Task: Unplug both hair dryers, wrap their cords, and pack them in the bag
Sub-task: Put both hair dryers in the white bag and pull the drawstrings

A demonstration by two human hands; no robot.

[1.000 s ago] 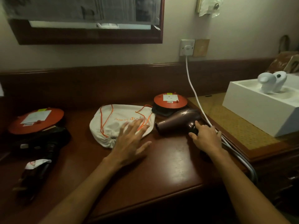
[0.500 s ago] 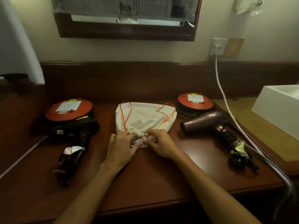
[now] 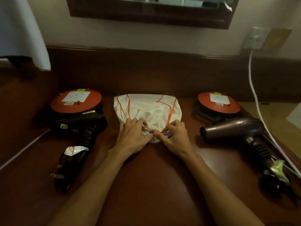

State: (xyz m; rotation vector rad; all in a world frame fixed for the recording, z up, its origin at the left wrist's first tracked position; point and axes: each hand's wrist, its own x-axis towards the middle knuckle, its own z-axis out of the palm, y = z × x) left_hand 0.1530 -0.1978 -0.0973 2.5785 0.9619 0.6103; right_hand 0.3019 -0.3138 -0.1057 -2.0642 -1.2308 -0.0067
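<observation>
A white drawstring bag (image 3: 149, 108) with orange cords lies flat at the middle of the wooden desk. My left hand (image 3: 132, 137) and my right hand (image 3: 174, 137) both pinch its gathered mouth at the near end. A black hair dryer (image 3: 81, 126) lies to the left, its wrapped cord and plug (image 3: 68, 165) pointing toward me. A bronze hair dryer (image 3: 231, 130) lies to the right, its bundled cord (image 3: 275, 170) held by a yellow-green tie.
Two orange cable reels (image 3: 76, 101) (image 3: 219, 101) with sockets sit behind the dryers. A white cable (image 3: 255, 95) runs from the wall socket (image 3: 254, 38) down along the desk's right side. A white cloth (image 3: 21, 30) hangs at the upper left. The dark desk top (image 3: 146, 185) lies between my forearms.
My right hand left the bronze dryer's handle and my left hand came off the bag's top. Both now pinch the bag's mouth. The view swung left and closer.
</observation>
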